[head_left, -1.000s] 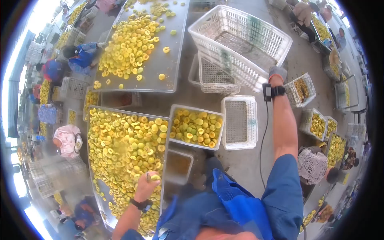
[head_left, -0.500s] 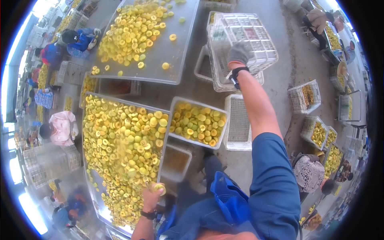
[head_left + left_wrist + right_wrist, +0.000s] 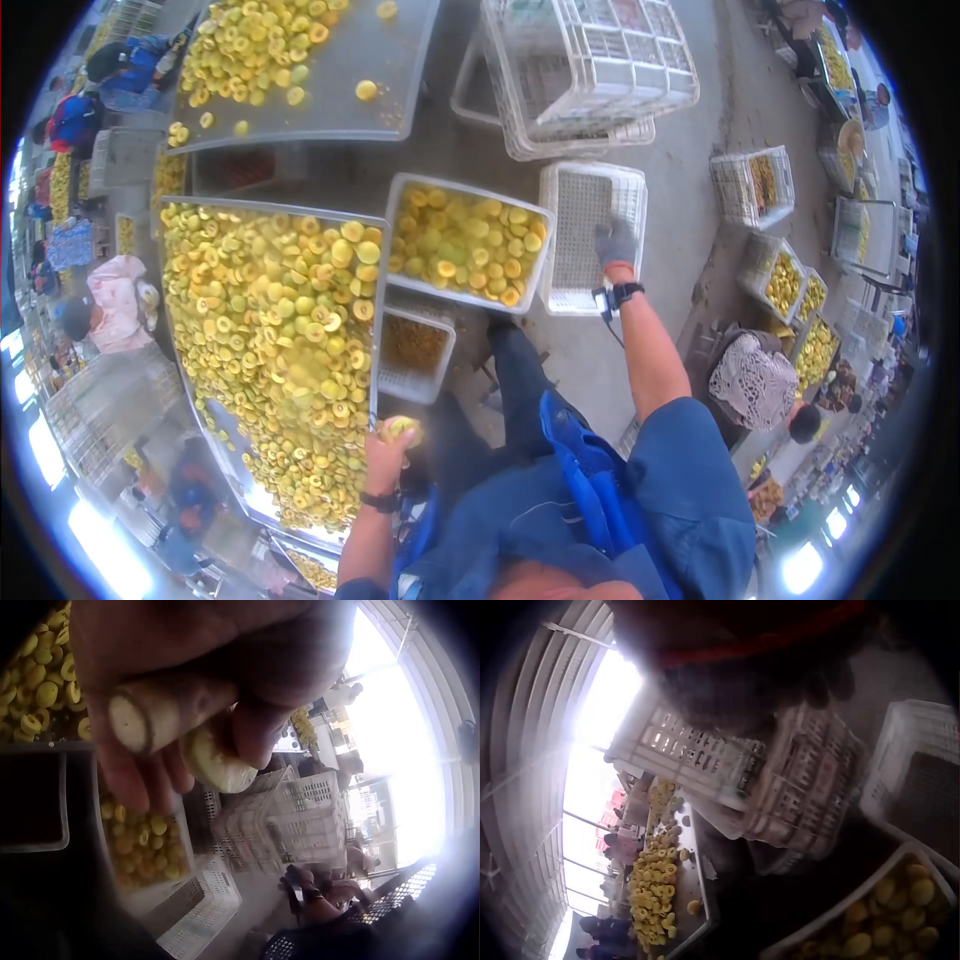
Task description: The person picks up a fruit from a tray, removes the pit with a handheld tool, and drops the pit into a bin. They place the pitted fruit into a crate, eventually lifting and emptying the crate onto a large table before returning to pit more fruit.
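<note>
My left hand [image 3: 385, 458] is beside the edge of a metal table [image 3: 383, 225] heaped with halved yellow fruit [image 3: 280, 300]. In the left wrist view it grips a round wooden handle [image 3: 154, 720], the rest of that tool being hidden, and the thumb holds a pale yellow-green fruit piece [image 3: 217, 761] against it. My right hand [image 3: 617, 245], in a grey glove, hangs blurred over the right side of a white plastic crate [image 3: 580, 205] with nothing visible in its loose fingers. A crate of yellow fruit [image 3: 470, 245] stands between table and white crate.
Stacked white crates [image 3: 590, 60], the top one tilted, stand at the back. A second metal table [image 3: 370, 115] with fruit lies ahead. Under the near table's edge sits a bin [image 3: 415, 350]. More fruit crates [image 3: 785, 280] and a seated person [image 3: 755, 380] are at right.
The large white crate was swung onto the stack and let go. My right hand came back toward me, over the lower white crate. The left hand, still holding its fruit, moved to the table's edge.
</note>
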Motion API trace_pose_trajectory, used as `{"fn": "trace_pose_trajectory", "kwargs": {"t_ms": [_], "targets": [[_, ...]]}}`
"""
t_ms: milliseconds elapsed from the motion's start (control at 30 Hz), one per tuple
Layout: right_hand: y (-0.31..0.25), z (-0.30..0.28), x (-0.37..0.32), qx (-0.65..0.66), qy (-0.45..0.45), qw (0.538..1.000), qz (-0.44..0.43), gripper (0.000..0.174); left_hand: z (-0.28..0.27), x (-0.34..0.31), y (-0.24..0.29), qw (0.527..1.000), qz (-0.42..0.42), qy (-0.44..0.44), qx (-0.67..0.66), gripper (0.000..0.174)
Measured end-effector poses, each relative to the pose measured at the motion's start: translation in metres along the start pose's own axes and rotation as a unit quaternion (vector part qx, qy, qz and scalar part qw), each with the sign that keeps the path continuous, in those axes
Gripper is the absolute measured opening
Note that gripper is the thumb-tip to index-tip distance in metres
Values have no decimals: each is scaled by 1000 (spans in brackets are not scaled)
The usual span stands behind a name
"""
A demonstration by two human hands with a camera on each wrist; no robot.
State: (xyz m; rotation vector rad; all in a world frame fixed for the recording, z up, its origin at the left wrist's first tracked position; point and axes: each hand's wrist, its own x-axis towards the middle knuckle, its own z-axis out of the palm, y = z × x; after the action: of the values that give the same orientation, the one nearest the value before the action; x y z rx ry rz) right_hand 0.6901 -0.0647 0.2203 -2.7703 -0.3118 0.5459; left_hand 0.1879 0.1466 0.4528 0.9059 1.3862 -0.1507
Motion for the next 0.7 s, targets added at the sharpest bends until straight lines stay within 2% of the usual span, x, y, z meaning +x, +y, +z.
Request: {"fn": "trace_pose_trajectory", "kwargs": {"t_ms": [33,67,100,133,167,233,300,367,433,467,567,700], "targets": [[71,47,-17,-40,-119,991,36,43,5,6,-5,1000,-6,-9,-8,28],[117,75,-53,-109,-145,983,2,39,10,14,-9,1000,-10,-16,-17,29],[145,98,-76,-209,-293,933,22,40,16,20,-9,999,-20,-25,-16,29],[179,129,-102,-254,-351,900,37,41,20,27,-17,1000,-13,-24,-11,28],[220,164,-126,-264,-365,893,19,43,23,36,-28,1000,-7,-23,-6,27],[182,164,-172,-149,-355,923,7,47,24,55,-52,999,0,-34,-3,27],[138,174,-187,-121,-359,925,31,51,27,73,-72,999,-19,-36,-19,27],[84,181,-170,-169,-414,893,54,51,25,96,-97,999,-25,-45,-17,28],[59,191,-148,-200,-433,876,74,51,25,115,-118,997,-34,-44,-54,29],[57,202,-138,-216,-439,868,84,51,25,127,-127,996,-37,-45,-74,29],[133,249,-137,-214,-315,918,112,56,17,155,-166,993,-62,-38,-96,29],[179,284,-141,-268,-257,912,176,70,-3,178,-236,988,-77,-22,-132,29]]}}
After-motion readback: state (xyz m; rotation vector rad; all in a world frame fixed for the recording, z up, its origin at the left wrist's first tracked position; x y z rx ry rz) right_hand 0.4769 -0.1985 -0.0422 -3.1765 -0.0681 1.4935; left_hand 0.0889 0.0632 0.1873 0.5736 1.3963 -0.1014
